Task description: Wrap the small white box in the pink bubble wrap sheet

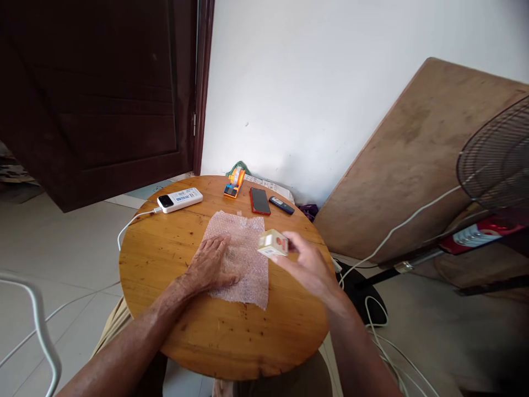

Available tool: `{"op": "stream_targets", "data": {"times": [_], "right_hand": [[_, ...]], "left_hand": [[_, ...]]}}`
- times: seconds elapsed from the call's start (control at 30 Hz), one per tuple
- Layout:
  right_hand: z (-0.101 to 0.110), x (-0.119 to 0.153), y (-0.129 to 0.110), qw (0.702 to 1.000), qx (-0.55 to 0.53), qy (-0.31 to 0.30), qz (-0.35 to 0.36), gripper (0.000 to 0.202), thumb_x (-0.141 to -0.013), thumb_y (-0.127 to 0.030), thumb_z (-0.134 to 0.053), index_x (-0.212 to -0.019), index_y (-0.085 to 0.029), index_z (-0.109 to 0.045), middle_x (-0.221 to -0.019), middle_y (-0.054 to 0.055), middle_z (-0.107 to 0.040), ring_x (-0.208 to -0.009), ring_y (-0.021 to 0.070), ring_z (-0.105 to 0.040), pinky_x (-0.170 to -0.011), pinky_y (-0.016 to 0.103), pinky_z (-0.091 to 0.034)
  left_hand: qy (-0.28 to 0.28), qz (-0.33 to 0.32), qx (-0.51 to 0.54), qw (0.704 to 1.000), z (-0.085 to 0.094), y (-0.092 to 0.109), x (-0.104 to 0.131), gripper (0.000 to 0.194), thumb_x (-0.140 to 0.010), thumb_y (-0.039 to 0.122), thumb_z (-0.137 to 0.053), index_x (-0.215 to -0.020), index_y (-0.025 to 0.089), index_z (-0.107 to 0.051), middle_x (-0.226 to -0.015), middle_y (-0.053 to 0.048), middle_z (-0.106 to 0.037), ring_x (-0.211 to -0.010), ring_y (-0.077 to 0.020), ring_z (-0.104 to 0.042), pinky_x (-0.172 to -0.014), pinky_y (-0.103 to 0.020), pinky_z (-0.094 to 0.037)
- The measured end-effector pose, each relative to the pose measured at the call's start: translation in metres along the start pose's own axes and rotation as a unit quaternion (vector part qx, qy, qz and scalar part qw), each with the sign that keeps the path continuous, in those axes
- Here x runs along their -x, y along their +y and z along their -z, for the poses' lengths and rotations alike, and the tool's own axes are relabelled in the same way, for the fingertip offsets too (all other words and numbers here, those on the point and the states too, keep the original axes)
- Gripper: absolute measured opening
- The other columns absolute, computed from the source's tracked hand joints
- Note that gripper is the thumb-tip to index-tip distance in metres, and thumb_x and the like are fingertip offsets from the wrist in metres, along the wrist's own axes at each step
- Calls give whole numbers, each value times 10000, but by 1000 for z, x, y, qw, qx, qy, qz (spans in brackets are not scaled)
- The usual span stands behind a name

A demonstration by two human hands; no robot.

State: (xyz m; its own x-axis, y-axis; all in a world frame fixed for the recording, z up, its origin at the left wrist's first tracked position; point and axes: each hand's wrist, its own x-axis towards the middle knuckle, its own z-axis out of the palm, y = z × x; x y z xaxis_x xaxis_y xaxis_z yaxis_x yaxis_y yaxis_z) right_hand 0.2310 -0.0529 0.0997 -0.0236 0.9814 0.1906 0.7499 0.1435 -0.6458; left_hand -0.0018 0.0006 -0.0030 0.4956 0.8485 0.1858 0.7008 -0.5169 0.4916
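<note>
A sheet of bubble wrap (248, 270) lies flat on the round wooden table (157, 264). My left hand (211, 264) rests on its left part, palm down with the fingers spread. Over the sheet's right edge, my right hand (303, 258) grips a small cream-coloured box (273, 243) with red marks between thumb and fingers. The box is tilted and slightly blurred.
Along the table's back stand a white power bank (180, 199) with a cable, an orange tape dispenser (235, 183), a red-edged phone (260, 201) and a dark remote-like device (281, 205). A fan (496, 154) and loose cables are at the right.
</note>
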Motion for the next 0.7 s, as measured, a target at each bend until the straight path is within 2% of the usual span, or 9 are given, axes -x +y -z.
{"op": "stream_targets", "data": {"times": [0.07,0.13,0.2,0.3,0.4,0.53,0.63,0.7], "right_hand": [[-19,-10,-18,999,-18,-34,34,393,-721,-246,-653,-1110,-211,-609,-966,22,-718,-849,194,-649,-744,280,-476],[-42,-19,-23,996,-6,-67,59,335,-697,-204,-654,-1031,-214,-628,-918,-3,-706,-817,179,-630,-721,264,-458],[-62,-26,-18,996,-6,-85,40,322,-699,-175,-629,-1019,-214,-625,-879,-18,-699,-783,169,-623,-687,251,-445],[-78,-28,-5,993,19,-114,8,314,-687,-154,-623,-995,-209,-626,-829,-18,-692,-732,167,-612,-631,243,-423],[-70,-23,2,994,29,-110,8,301,-689,-166,-643,-987,-211,-630,-847,-7,-701,-759,174,-618,-658,252,-426],[-39,-18,3,995,-15,-100,-17,286,-739,-238,-657,-1022,-214,-627,-888,0,-713,-791,176,-634,-699,267,-448],[-17,-16,1,988,-84,-120,-42,287,-763,-287,-657,-1034,-206,-609,-910,7,-713,-798,177,-647,-679,264,-465],[-11,-15,-6,978,-164,-122,-38,307,-774,-312,-659,-1050,-201,-584,-963,23,-709,-837,183,-657,-705,274,-486]], "left_hand": [[6,4,13,1000,1,0,-1,940,-690,522,-710,-1468,165,-322,-1491,-193,-422,-1393,-372,-363,-1150,-548,-263],[15,2,39,999,3,0,-1,841,-705,417,-694,-1441,187,-359,-1459,-165,-466,-1365,-353,-407,-1131,-519,-319],[19,5,59,998,4,-1,-1,789,-704,339,-670,-1423,194,-380,-1434,-149,-496,-1340,-340,-440,-1113,-494,-361],[3,6,49,999,4,-3,0,878,-658,345,-690,-1444,159,-344,-1473,-173,-449,-1382,-359,-385,-1144,-512,-322],[-9,5,30,1000,2,-3,0,927,-666,423,-696,-1461,137,-316,-1506,-195,-406,-1421,-369,-325,-1174,-533,-259],[-24,11,10,1000,2,-1,1,859,-752,537,-628,-1457,130,-355,-1539,-198,-365,-1443,-363,-292,-1187,-534,-223],[-38,0,-14,999,2,1,3,869,-718,594,-666,-1432,174,-405,-1567,-188,-321,-1459,-376,-251,-1185,-555,-201],[-39,-7,-26,999,1,2,6,875,-672,613,-708,-1396,192,-452,-1568,-194,-313,-1456,-402,-241,-1176,-571,-202]]}}
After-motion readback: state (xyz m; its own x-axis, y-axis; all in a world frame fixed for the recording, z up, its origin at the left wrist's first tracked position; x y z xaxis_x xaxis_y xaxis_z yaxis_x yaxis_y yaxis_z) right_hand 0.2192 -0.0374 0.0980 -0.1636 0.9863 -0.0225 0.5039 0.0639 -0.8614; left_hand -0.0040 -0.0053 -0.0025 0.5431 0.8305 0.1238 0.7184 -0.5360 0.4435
